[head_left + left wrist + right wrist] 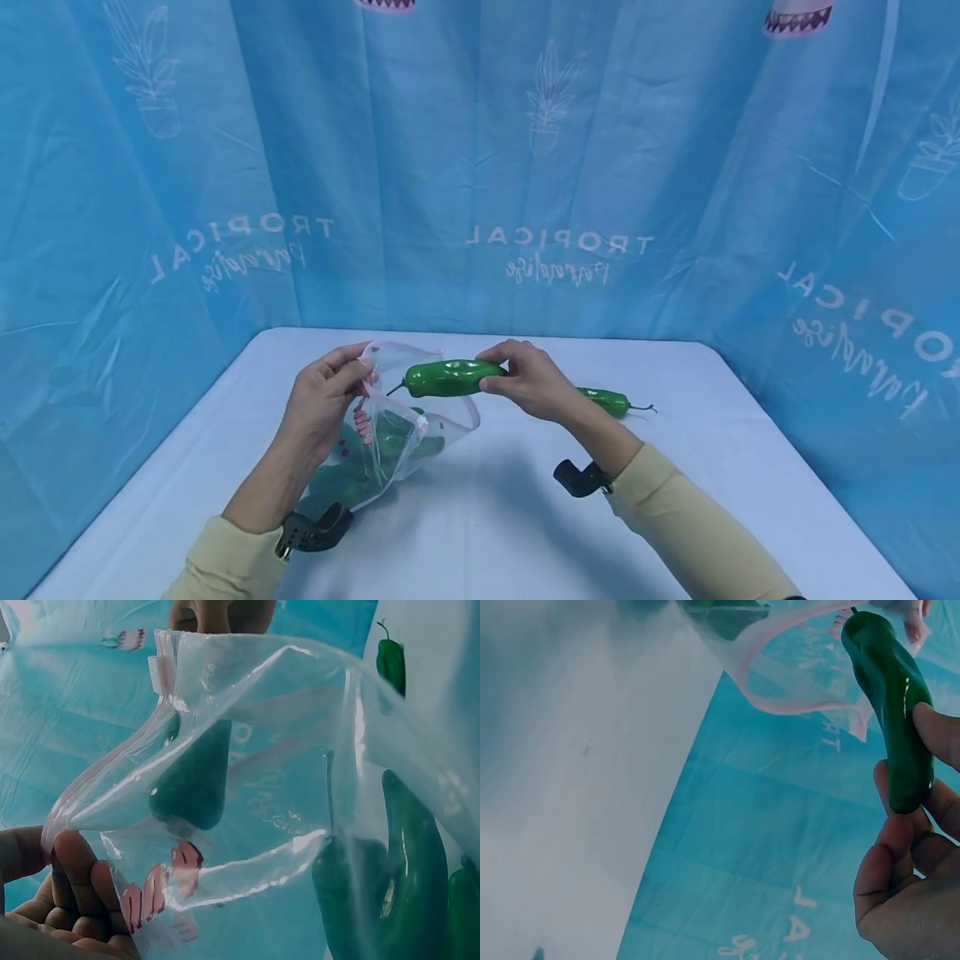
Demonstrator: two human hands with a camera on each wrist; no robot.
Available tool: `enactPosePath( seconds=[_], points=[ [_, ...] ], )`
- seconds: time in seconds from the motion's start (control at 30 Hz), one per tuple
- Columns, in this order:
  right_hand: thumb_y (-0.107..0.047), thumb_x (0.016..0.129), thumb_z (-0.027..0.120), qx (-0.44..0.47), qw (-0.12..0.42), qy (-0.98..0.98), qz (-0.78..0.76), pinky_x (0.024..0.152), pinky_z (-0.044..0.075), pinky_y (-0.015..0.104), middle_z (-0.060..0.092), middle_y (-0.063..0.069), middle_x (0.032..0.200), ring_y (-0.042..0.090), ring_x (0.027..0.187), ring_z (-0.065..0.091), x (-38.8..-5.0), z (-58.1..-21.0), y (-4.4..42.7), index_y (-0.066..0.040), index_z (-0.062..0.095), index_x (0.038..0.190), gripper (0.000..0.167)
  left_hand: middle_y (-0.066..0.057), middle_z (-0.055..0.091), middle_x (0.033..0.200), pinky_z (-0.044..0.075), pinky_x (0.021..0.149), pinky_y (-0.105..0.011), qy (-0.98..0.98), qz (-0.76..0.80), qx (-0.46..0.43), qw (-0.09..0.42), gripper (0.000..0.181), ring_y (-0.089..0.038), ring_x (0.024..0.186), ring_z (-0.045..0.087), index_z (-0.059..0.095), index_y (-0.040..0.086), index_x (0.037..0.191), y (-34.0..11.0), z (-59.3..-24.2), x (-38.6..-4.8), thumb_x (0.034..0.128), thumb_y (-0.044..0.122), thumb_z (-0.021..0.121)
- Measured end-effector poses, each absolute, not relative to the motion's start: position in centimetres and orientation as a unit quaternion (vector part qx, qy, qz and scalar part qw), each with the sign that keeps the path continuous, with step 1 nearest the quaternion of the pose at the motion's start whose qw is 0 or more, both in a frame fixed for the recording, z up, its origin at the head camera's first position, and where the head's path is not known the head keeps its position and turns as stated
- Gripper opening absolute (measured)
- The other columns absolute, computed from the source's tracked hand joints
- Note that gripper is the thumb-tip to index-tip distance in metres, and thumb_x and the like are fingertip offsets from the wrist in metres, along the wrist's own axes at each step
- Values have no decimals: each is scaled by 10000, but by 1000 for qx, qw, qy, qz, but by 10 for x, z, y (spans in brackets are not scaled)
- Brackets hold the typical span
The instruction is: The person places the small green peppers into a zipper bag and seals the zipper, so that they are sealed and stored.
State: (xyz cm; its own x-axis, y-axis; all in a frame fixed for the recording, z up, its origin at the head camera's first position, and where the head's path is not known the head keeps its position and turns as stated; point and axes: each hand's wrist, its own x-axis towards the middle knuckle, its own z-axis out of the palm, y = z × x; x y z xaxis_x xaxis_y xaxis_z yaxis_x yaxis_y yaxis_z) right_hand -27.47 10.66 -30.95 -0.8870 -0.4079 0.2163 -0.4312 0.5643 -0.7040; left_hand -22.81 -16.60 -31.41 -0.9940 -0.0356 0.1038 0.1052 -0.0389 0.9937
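Observation:
My left hand (318, 400) pinches the rim of a clear zip bag (405, 417) with a pinkish edge, its mouth gaping toward the right. Inside the bag lie several green peppers (409, 862), seen through the plastic. My right hand (528, 379) grips the blunt end of a glossy green pepper (450, 377) between thumb and fingers. That pepper is level at the bag's mouth, its thin stem pointing left toward my left hand. In the right wrist view the held pepper (892, 705) shows nearly whole, with the bag's pink rim behind it.
Another green pepper (611, 402) lies on the white table (510, 517), partly hidden behind my right forearm. A blue printed curtain (555, 192) encloses the table at the back and sides. Dark bands (315, 529) sit on both wrists.

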Motion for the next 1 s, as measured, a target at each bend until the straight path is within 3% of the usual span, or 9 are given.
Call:
enactPosePath(
  seconds=[0.47,1.0],
  points=[
    [-194,858,687,259,-2,-889,377,646,464,284,643,-21,1048,171,835,499,-278,-307,89,-140,668,1142,289,120,622,783,482,768,-180,-686,-726,-31,46,428,-63,732,549,522,17,1272,-165,-312,-230,936,276,581],
    [-200,871,671,300,-11,-893,335,750,460,274,664,-8,1070,131,915,503,-278,-308,72,-130,667,1156,294,121,622,778,478,800,-189,-689,-722,-28,48,442,-72,744,547,516,24,1285,-163,-310,-228,936,288,578]
  ],
)
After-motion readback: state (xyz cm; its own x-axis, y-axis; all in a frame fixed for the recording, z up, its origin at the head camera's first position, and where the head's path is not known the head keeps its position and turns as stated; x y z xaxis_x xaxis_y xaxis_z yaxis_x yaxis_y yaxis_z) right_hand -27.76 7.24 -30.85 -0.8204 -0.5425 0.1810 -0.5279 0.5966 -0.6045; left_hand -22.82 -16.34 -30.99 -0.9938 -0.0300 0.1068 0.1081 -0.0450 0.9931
